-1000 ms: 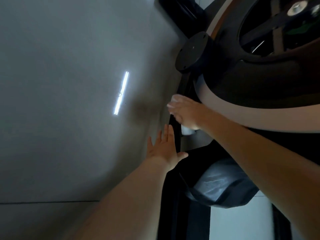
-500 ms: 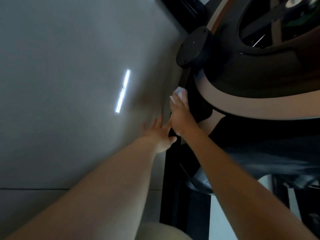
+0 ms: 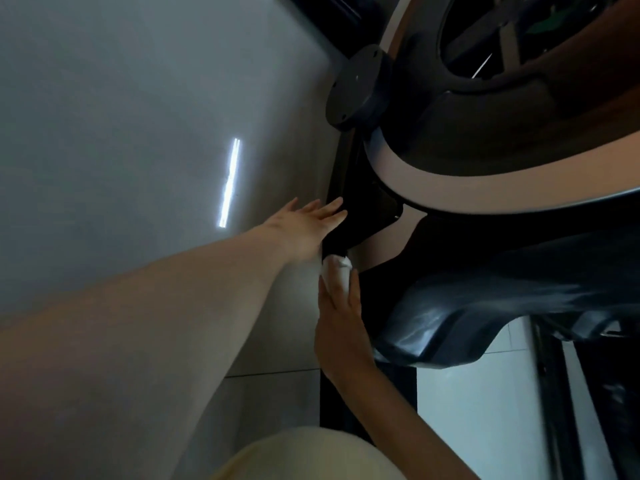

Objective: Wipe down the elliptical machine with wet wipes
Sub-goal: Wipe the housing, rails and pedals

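Wiping step, low on the machine (image 3: 467, 140): a glossy curved black shroud with a pale band. The left hand (image 3: 304, 226) lies flat, fingers straight, on the smooth grey floor (image 3: 104, 133). The right hand (image 3: 341, 320) pinches the crumpled white wipe (image 3: 337, 268), which sits at its fingertips against the matte frame. The next move probably calls for a firm stroke along the frame.

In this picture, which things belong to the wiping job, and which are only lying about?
Job:
- wipe, held by the right hand against the dark frame
- elliptical
- left hand, open, fingers at the frame's edge

Not the job:
- floor
- light streak reflected on it
- pale cloth at the bottom edge
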